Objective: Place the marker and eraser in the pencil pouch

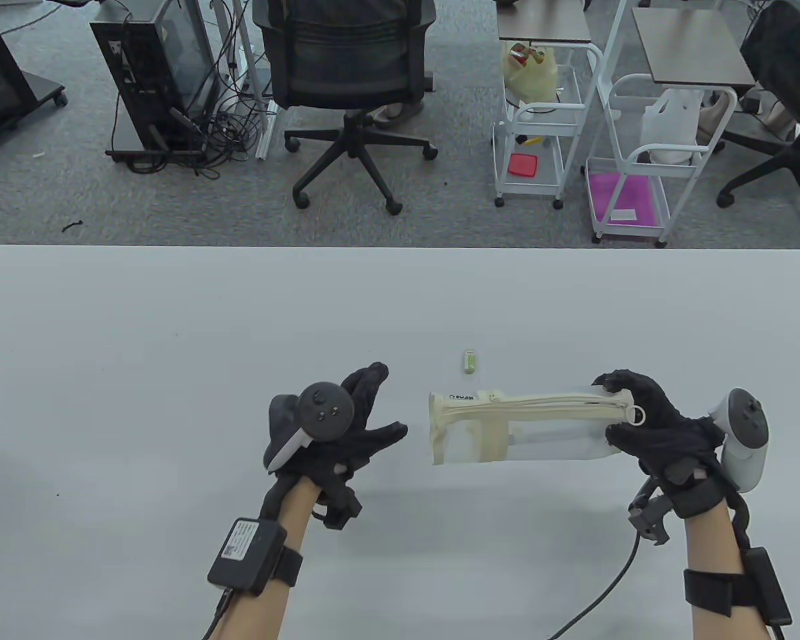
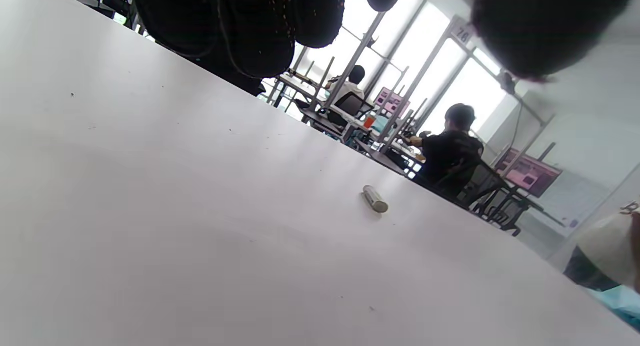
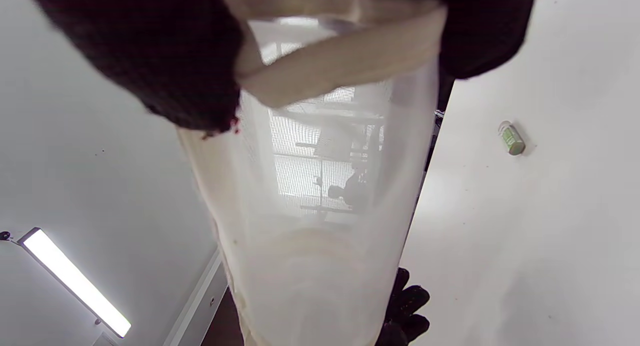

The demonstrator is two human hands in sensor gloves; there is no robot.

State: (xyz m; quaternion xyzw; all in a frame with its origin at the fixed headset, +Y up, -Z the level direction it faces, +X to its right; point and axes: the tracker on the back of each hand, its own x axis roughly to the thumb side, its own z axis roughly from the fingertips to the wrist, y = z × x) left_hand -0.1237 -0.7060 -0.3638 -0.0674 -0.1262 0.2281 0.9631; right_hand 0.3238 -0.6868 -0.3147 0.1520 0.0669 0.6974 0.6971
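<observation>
The pencil pouch (image 1: 520, 427) is cream with clear mesh sides and lies lengthwise, its zipper along the top. My right hand (image 1: 610, 407) grips its right end at the zipper pull and holds it just above the table. It fills the right wrist view (image 3: 320, 186), pinched between my fingers (image 3: 150, 60). My left hand (image 1: 383, 400) is open with spread fingers, just left of the pouch and not touching it. The small green-and-white eraser (image 1: 470, 360) lies on the table beyond the pouch; it also shows in the left wrist view (image 2: 375, 200) and the right wrist view (image 3: 511, 138). I see no marker plainly.
The grey table (image 1: 173, 333) stretches wide on all sides of the hands. Beyond its far edge stand an office chair (image 1: 353, 80) and white rolling carts (image 1: 540, 133).
</observation>
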